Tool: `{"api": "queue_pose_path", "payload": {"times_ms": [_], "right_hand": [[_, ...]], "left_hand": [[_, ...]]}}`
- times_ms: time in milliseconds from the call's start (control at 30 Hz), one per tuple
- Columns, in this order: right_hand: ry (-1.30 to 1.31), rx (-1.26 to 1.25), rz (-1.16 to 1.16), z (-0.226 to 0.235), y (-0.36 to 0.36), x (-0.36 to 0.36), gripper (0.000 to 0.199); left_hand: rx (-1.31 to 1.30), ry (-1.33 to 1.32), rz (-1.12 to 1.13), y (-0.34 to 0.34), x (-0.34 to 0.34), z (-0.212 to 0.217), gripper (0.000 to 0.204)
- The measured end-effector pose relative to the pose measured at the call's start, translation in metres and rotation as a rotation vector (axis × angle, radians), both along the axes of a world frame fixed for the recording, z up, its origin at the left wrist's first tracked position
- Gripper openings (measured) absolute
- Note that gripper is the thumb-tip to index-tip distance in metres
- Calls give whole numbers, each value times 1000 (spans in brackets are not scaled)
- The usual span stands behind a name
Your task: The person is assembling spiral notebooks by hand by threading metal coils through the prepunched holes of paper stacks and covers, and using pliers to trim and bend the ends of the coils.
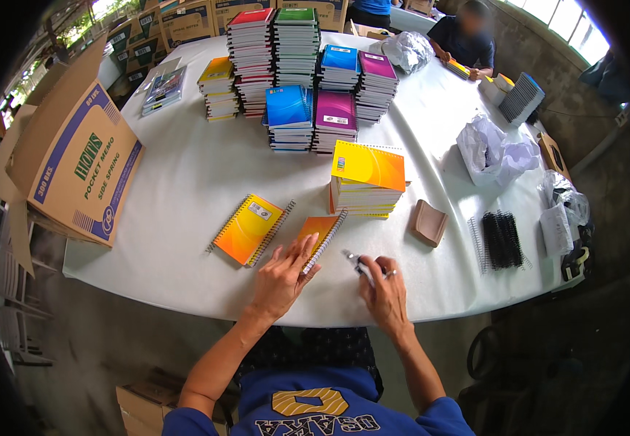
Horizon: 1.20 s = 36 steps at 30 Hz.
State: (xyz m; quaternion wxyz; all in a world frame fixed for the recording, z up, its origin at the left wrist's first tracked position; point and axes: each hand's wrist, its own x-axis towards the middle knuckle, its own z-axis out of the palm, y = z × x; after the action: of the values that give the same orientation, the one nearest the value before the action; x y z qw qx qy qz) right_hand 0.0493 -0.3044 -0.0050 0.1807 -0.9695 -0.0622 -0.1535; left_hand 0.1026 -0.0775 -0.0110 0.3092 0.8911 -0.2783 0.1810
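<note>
A yellow-orange spiral notebook (319,227) lies near the front edge of the table. My left hand (283,278) holds it, fingers across the cover and thumb by the white-edged coil side. Just to the right, my right hand (385,294) is closed around a small metal hand tool (359,263) that looks like pliers. Its tip points toward the notebook's coil but stays apart from it; the fingers hide its handles. Left of my left hand rests another yellow-orange notebook (253,229), label side up. A stack of yellow notebooks (369,167) stands just beyond.
Tall stacks of colored notebooks (297,58) fill the table's far middle. A large carton (86,156) stands at the left. Rightward are a brown curved block (429,223), black spiral coils (502,241) and a plastic bag (493,149). Another person (466,40) sits at the far right.
</note>
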Motion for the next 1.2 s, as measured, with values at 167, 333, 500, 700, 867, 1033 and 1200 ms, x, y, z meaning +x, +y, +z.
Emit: {"api": "queue_pose_path", "payload": {"times_ms": [167, 333, 500, 700, 867, 1033, 1200], "right_hand": [[-72, 261, 242, 26, 31, -12, 42], [-93, 215, 303, 28, 31, -9, 36], [702, 863, 267, 49, 17, 6, 25], [92, 105, 187, 33, -31, 35, 26], [-39, 125, 153, 28, -13, 44, 29], [-490, 177, -64, 62, -22, 95, 24], [-65, 211, -327, 89, -63, 201, 55]], "left_hand": [[63, -32, 84, -5, -4, 3, 57], [57, -35, 129, -9, -6, 3, 56], [61, 29, 163, -7, -7, 8, 55], [58, -129, 238, 24, 2, 25, 56], [130, -111, 249, 80, 22, 25, 61], [560, 371, 55, 116, 26, 21, 77], [314, 139, 105, 75, 48, 54, 79]]}}
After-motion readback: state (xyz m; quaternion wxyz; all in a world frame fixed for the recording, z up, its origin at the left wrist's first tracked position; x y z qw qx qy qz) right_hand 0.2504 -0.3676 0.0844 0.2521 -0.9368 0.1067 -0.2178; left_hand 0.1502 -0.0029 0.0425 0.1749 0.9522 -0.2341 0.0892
